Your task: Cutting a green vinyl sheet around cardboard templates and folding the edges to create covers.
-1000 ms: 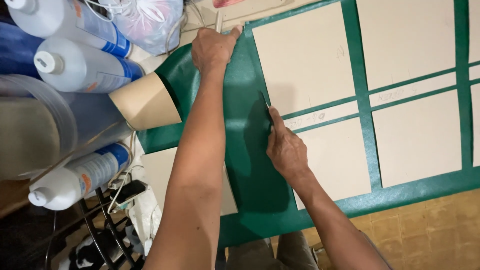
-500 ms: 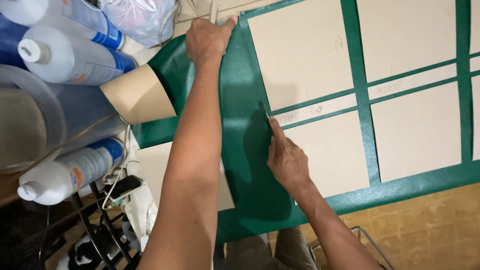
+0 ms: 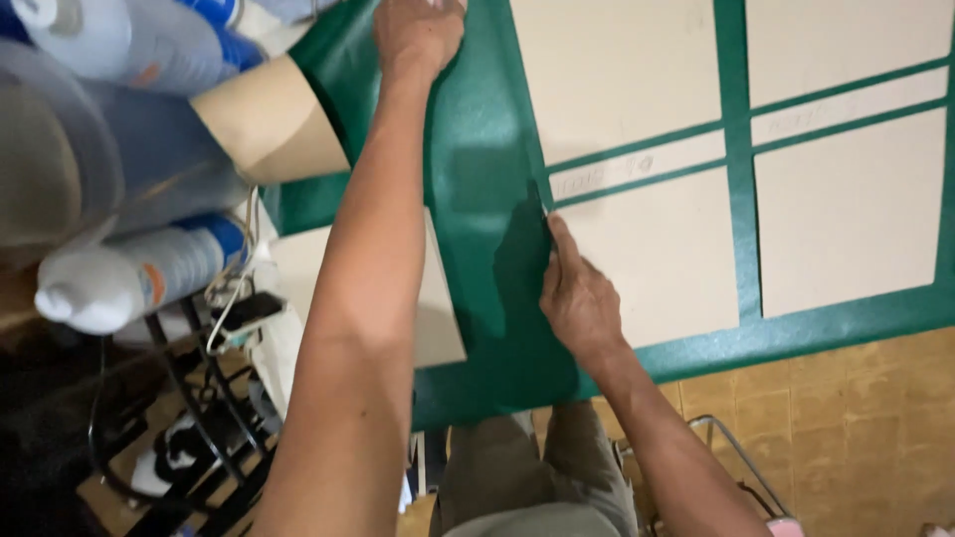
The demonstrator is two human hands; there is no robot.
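The left hand (image 3: 418, 35) presses flat on the far edge of the green sheet (image 3: 487, 199), its grip apart, holding nothing. The right hand (image 3: 577, 298) rests on the sheet beside a beige panel (image 3: 657, 249), its grip together on a thin dark tool (image 3: 539, 204) that runs along the panel's edge. The sheet lies spread on the surface, with more beige panels on it. Plastic bottles (image 3: 119, 278) lie at the left.

Left hand (image 3: 418, 35) pressing green sheet (image 3: 477, 189); right hand (image 3: 579, 298) on cream board (image 3: 662, 259)
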